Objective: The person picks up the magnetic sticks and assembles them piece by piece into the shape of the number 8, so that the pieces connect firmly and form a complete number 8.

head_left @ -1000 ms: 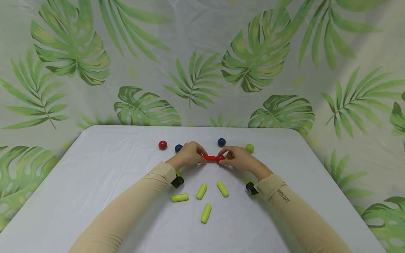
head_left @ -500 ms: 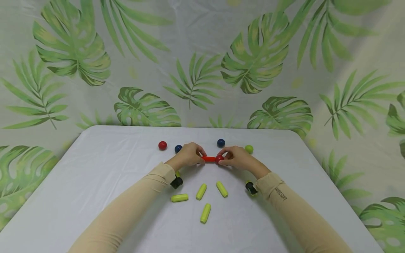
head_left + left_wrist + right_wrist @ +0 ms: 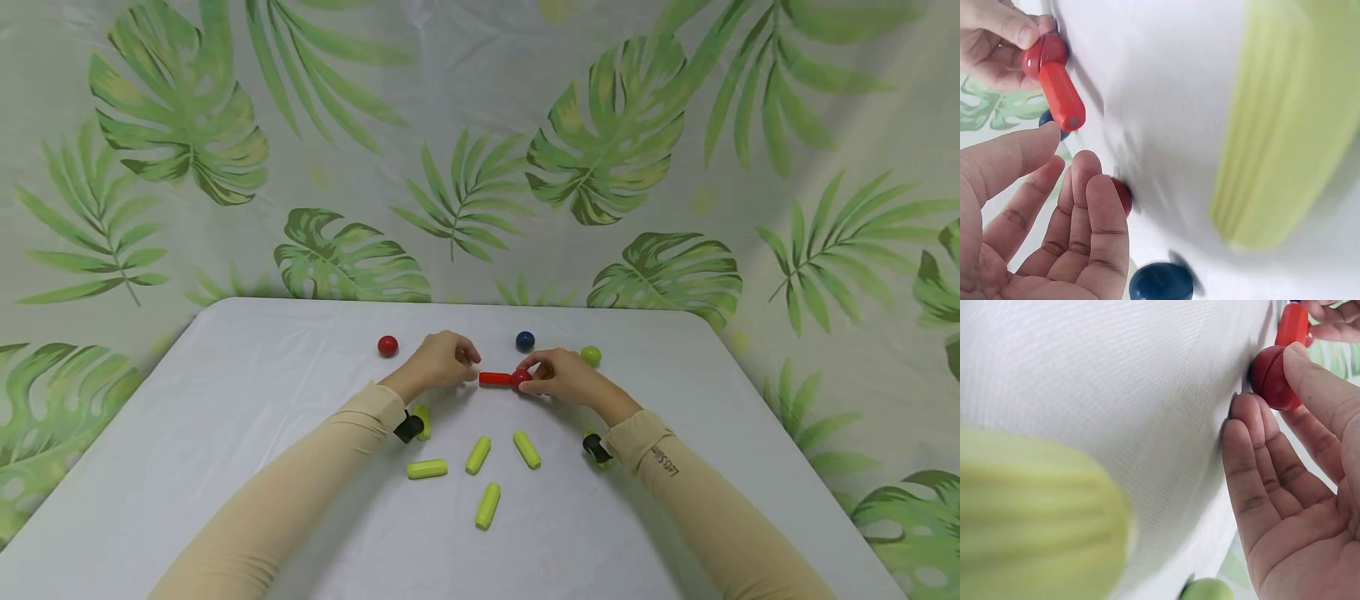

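A red stick (image 3: 495, 379) lies with one end against a red ball (image 3: 521, 380), which my right hand (image 3: 562, 373) pinches between thumb and fingers. In the left wrist view the stick's free end shows a small grey disc. My left hand (image 3: 441, 360) is just left of that free end, apart from it, its fingers loosely bent around nothing. Behind those fingers another red ball (image 3: 1122, 196) is partly hidden, and a dark blue ball (image 3: 1161, 281) sits nearby. The right wrist view shows the held ball with a groove around it.
Several yellow-green sticks (image 3: 487, 506) lie on the white table (image 3: 225, 400) nearer the body. Along the back are a red ball (image 3: 387, 346), a dark blue ball (image 3: 525, 341) and a green ball (image 3: 591, 356). A leaf-patterned cloth (image 3: 457, 192) hangs behind the table.
My left hand has let go of the red stick and shifted slightly left, now covering the dark blue ball beside it. The right hand keeps its hold on the red ball.
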Demonstrator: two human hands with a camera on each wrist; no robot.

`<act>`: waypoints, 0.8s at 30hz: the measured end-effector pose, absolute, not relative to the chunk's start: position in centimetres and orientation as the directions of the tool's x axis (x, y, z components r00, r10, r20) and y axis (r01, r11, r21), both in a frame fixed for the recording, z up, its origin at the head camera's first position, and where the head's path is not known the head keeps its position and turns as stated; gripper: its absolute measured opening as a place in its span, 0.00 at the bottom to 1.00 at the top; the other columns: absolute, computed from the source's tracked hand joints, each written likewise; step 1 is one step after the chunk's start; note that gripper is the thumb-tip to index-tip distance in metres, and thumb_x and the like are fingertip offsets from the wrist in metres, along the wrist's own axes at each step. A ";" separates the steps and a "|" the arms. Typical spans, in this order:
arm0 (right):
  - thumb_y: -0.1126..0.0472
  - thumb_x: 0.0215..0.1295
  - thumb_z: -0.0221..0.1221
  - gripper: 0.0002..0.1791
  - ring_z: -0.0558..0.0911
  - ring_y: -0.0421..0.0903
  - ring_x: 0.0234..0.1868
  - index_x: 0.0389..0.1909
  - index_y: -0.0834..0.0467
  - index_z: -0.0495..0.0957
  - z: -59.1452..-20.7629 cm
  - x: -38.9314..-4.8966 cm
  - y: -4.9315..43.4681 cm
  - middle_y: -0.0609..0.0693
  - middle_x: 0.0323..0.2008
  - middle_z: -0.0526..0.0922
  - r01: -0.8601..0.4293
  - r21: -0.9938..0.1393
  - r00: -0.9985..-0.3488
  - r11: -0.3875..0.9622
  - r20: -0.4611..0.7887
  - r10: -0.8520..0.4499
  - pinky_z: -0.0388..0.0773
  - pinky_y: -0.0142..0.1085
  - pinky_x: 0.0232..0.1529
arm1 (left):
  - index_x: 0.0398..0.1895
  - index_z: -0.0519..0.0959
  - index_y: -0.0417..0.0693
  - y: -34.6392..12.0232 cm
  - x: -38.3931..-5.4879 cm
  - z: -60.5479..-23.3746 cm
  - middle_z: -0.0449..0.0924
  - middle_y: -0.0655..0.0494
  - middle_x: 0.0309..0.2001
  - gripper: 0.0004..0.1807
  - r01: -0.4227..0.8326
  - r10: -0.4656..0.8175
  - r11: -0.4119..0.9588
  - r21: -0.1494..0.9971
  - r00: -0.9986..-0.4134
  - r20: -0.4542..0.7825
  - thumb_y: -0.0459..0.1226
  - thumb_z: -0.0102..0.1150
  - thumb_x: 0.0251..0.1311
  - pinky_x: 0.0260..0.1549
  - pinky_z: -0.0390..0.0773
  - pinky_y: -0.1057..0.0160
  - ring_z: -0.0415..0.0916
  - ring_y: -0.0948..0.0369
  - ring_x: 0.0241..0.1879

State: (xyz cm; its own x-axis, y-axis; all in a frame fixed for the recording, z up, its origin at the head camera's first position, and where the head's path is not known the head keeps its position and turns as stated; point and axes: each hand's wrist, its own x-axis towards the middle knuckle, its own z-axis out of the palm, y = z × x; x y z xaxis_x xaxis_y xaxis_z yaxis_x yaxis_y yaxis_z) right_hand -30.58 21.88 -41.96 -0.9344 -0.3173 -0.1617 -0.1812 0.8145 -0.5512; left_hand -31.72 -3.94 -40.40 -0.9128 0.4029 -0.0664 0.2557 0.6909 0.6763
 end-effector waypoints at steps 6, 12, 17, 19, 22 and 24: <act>0.52 0.71 0.72 0.20 0.78 0.47 0.38 0.59 0.54 0.85 -42.1 -30.6 21.9 0.52 0.39 0.85 -0.180 -0.549 -0.935 0.816 -0.161 -0.315 0.77 0.33 0.37 | 0.47 0.88 0.44 -4.8 -32.3 -39.7 0.86 0.52 0.35 0.10 0.286 0.376 0.709 0.644 -0.927 -0.002 0.33 0.73 0.63 0.41 0.75 0.64 0.78 0.59 0.36; 0.51 0.71 0.71 0.20 0.79 0.47 0.39 0.60 0.53 0.84 -42.1 -30.7 21.9 0.52 0.41 0.86 -0.164 -0.548 -0.936 0.821 -0.176 -0.305 0.78 0.33 0.38 | 0.58 0.85 0.43 -5.0 -32.9 -39.2 0.87 0.44 0.48 0.18 0.243 0.316 0.736 0.632 -0.949 -0.004 0.32 0.70 0.65 0.48 0.81 0.56 0.81 0.51 0.48; 0.51 0.71 0.71 0.20 0.79 0.47 0.39 0.59 0.53 0.84 -42.2 -30.8 22.0 0.52 0.41 0.85 -0.182 -0.546 -0.934 0.818 -0.165 -0.318 0.78 0.33 0.38 | 0.61 0.84 0.44 -4.8 -33.4 -39.4 0.86 0.41 0.54 0.20 0.230 0.297 0.759 0.609 -0.955 -0.009 0.33 0.70 0.66 0.55 0.82 0.52 0.81 0.47 0.54; 0.51 0.71 0.71 0.20 0.79 0.47 0.39 0.59 0.53 0.84 -42.2 -30.8 22.0 0.52 0.40 0.85 -0.193 -0.544 -0.933 0.817 -0.157 -0.325 0.77 0.33 0.38 | 0.62 0.84 0.45 -4.6 -33.6 -39.6 0.86 0.41 0.55 0.21 0.221 0.288 0.763 0.608 -0.958 -0.012 0.34 0.70 0.66 0.54 0.82 0.52 0.81 0.47 0.53; 0.50 0.71 0.71 0.19 0.78 0.47 0.40 0.58 0.53 0.85 -42.3 -30.8 22.0 0.52 0.41 0.84 -0.199 -0.542 -0.933 0.817 -0.152 -0.327 0.76 0.33 0.39 | 0.62 0.84 0.45 -4.4 -33.7 -39.8 0.86 0.41 0.54 0.21 0.208 0.275 0.761 0.615 -0.961 -0.016 0.34 0.70 0.66 0.52 0.82 0.52 0.81 0.48 0.52; 0.51 0.71 0.71 0.19 0.79 0.47 0.41 0.58 0.52 0.85 -42.2 -30.7 22.0 0.52 0.41 0.84 -0.197 -0.544 -0.934 0.816 -0.150 -0.325 0.76 0.33 0.39 | 0.61 0.84 0.45 -4.3 -33.7 -40.0 0.86 0.42 0.53 0.20 0.203 0.272 0.760 0.617 -0.962 -0.017 0.35 0.71 0.66 0.51 0.81 0.53 0.80 0.49 0.50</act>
State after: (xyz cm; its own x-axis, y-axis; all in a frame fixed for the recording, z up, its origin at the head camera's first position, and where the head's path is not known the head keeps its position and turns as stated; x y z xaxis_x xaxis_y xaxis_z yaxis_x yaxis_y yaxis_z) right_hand -30.71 22.00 -42.25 -0.9337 -0.3253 -0.1495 -0.1972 0.8159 -0.5435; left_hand -33.69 -4.30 -40.00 -0.9623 0.2715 -0.0174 0.2035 0.7605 0.6167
